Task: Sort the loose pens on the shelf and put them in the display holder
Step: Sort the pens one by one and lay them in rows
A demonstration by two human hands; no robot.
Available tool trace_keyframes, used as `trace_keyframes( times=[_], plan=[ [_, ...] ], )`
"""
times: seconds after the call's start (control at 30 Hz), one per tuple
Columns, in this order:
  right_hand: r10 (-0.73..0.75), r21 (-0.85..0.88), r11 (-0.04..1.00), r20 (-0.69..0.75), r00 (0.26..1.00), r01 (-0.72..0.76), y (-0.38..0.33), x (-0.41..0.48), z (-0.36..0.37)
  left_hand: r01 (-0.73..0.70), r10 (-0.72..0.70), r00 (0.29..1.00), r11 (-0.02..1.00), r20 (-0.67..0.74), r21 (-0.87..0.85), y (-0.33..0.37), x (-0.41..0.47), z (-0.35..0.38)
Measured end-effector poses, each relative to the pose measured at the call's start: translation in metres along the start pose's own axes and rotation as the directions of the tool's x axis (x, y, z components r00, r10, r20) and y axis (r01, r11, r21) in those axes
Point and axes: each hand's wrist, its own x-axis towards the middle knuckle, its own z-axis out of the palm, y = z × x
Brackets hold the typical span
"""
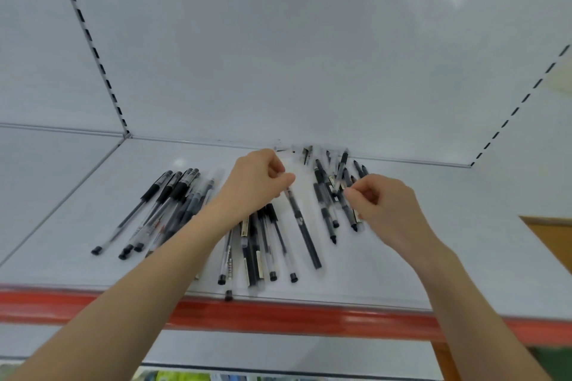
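Observation:
Black and clear pens lie in loose groups on the white shelf [433, 241]. One group [167, 204] fans out at the left, another [257, 250] lies under my left forearm, and a third [331, 195] sits at the back right. My left hand [257, 182] is curled, its fingertips pinching the top of a single dark pen [305, 232] that slants toward the shelf front. My right hand [383, 204] has its fingers bent over the right group, thumb and forefinger closed on a pen [351, 210] there. No display holder is in view.
The shelf's front edge carries a red strip [278, 315]. A slotted upright [89, 40] runs up the white back panel at the left, another slotted upright [523, 102] at the right. A brown surface [551, 238] shows at the far right.

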Motion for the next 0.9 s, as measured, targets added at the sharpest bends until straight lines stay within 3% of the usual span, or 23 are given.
trace_keyframes(
  times=[0.07,0.17,0.3,0.4,0.47,0.53,0.63,0.7,0.77,0.9],
  plan=[
    [-0.028,-0.07,0.997,0.054,0.998,0.032,-0.001,0.0,0.006,-0.041,0.045,0.999,0.976,-0.015,0.214,0.001,0.002,0.002],
    [-0.04,-0.141,0.988,0.147,0.988,0.061,-0.009,0.003,0.018,-0.079,0.07,0.997,0.92,0.039,0.383,0.0,0.006,0.004],
    [-0.002,-0.33,0.94,0.257,0.966,0.089,-0.021,0.009,0.032,-0.113,0.062,0.991,0.868,0.119,0.483,-0.007,0.011,0.006],
    [-0.003,-0.368,0.924,0.273,0.962,0.107,-0.019,0.012,0.038,-0.107,0.067,0.993,0.871,0.101,0.48,-0.015,0.014,0.005],
    [-0.007,-0.222,0.973,0.263,0.965,0.068,-0.015,0.013,0.035,-0.107,0.087,0.994,0.889,0.066,0.445,-0.02,0.018,0.003],
    [0.012,0.043,0.999,0.218,0.976,-0.022,-0.013,0.012,0.028,-0.105,0.102,0.994,0.912,0.029,0.396,-0.021,0.024,0.0],
    [0.086,0.402,0.908,0.097,0.992,-0.118,-0.011,0.007,0.016,-0.101,0.109,0.994,0.933,-0.004,0.346,-0.022,0.039,-0.002],
    [0.096,0.554,0.823,0.082,0.992,-0.126,-0.012,0.003,0.009,-0.122,0.129,0.992,0.93,0.001,0.346,-0.023,0.052,0.001],
    [0.063,0.575,0.814,0.054,0.997,-0.083,-0.01,0.0,0.005,-0.147,0.147,0.989,0.922,0.028,0.359,-0.024,0.066,0.007],
    [0.04,0.432,0.902,-0.046,0.998,-0.016,-0.006,-0.007,-0.002,-0.17,0.139,0.985,0.888,0.103,0.426,-0.024,0.085,0.018]
  ],
)
